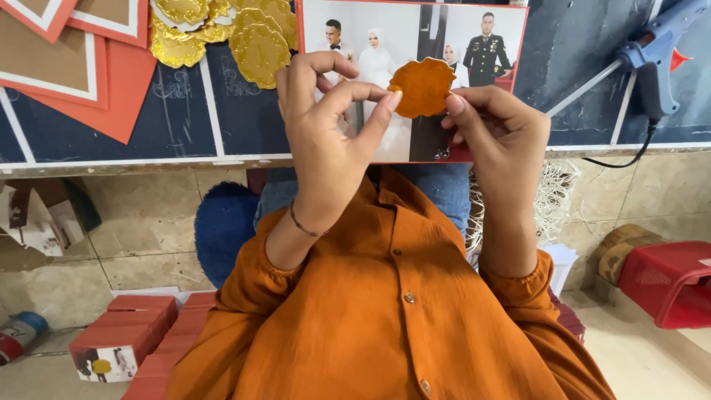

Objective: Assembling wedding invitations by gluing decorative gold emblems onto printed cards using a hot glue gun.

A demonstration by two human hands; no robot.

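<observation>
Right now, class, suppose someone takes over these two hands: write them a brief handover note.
Left hand: thumb and forefinger pinch the left edge of the orange scalloped paper disc.
Right hand: fingertips grip the disc's right edge.
The disc is held above the red-bordered photo card on the dark table.
Done: gold scalloped discs piled at the table's far left.
Left: this disc is not fixed to anything; the blue glue gun lies untouched at right.

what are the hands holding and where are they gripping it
A scalloped orange paper disc, pinched at its opposite edges: left hand on the left rim, right hand on the right rim.
</observation>
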